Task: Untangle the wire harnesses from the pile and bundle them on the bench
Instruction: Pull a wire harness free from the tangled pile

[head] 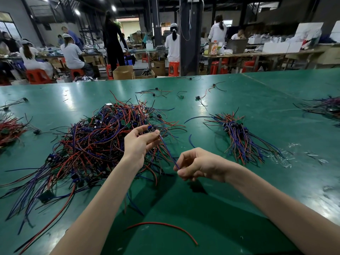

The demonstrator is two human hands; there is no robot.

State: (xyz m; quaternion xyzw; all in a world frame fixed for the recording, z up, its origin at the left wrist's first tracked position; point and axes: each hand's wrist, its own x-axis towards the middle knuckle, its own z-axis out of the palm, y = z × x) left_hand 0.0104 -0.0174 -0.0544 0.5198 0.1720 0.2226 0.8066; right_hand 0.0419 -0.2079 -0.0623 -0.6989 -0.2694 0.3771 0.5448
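A big tangled pile of red, blue and black wire harnesses (95,138) lies on the green bench (211,208), left of centre. My left hand (138,142) hovers over the pile's right edge and pinches a small dark connector between thumb and fingertips. From that connector a blue wire (168,152) runs down to my right hand (196,165), which pinches its lower end with curled fingers. To the right lies a sorted bundle of harnesses (239,137), its wires fanning toward me.
A loose red wire (165,227) lies near the front edge. More harness heaps sit at the far left (9,129) and far right (325,107). Stray single harnesses (158,92) dot the far bench. Scraps of clear plastic (283,159) lie beside the bundle. People work at benches behind.
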